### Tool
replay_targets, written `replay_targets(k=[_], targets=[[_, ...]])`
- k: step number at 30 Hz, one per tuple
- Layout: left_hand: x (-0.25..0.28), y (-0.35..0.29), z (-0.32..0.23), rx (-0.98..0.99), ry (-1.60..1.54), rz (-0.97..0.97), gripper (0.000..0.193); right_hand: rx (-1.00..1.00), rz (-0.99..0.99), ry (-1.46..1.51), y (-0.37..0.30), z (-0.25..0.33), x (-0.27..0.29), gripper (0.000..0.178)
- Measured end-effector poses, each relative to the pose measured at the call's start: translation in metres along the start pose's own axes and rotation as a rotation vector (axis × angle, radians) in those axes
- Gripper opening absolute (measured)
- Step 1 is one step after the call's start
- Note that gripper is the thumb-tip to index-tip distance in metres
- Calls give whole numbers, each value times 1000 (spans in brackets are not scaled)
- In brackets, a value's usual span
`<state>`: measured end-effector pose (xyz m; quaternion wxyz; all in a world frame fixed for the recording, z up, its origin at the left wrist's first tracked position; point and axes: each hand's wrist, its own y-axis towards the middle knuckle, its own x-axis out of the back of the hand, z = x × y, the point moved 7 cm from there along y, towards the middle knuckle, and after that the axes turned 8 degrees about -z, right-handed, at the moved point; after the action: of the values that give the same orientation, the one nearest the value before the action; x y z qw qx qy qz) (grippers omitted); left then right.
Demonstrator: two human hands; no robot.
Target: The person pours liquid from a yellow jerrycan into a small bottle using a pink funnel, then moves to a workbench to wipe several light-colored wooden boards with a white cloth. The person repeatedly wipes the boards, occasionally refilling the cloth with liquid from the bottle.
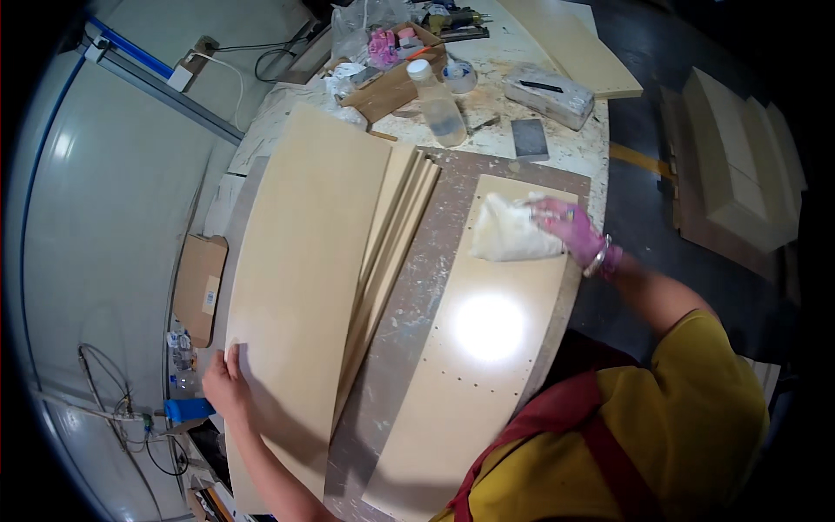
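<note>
My right hand (572, 228), in a pink-purple glove with a bracelet at the wrist, grips the right side of a folded white cloth (513, 230). The cloth rests on the far part of a long pale board (417, 435) with small drilled holes. A bright glare covers the board's middle. At the left, a broad smooth wooden panel (304, 226) lies over a stack of similar boards (391, 235). My bare left hand (228, 383) holds the left edge of this panel, fingertips at its rim; the undersides of the fingers are hidden.
Beyond the boards stand a clear bottle (437, 104), a tape roll (460, 76), a dark grey block (530, 139), a wrapped package (550, 94) and a cluttered cardboard box (383, 91). Another board (578, 52) lies far right. More panels (739, 157) are stacked beyond the table's right side.
</note>
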<state>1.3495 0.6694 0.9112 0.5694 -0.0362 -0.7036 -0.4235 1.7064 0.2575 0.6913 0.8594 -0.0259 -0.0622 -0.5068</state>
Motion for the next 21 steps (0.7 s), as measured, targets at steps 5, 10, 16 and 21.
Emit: replay_targets(k=[5, 10, 16, 21], targets=[[54, -50, -19, -18, -91, -50, 41, -41, -244, 201, 14, 19, 75, 36], [64, -111, -37, 68, -342, 111, 33, -28, -383, 488, 14, -5, 137, 30], [7, -188, -57, 193, -414, 416, 34, 3, -346, 816, 28, 1, 152, 29], [-23, -201, -87, 131, -470, 561, 39, 82, -311, 649, 47, 27, 133, 27]])
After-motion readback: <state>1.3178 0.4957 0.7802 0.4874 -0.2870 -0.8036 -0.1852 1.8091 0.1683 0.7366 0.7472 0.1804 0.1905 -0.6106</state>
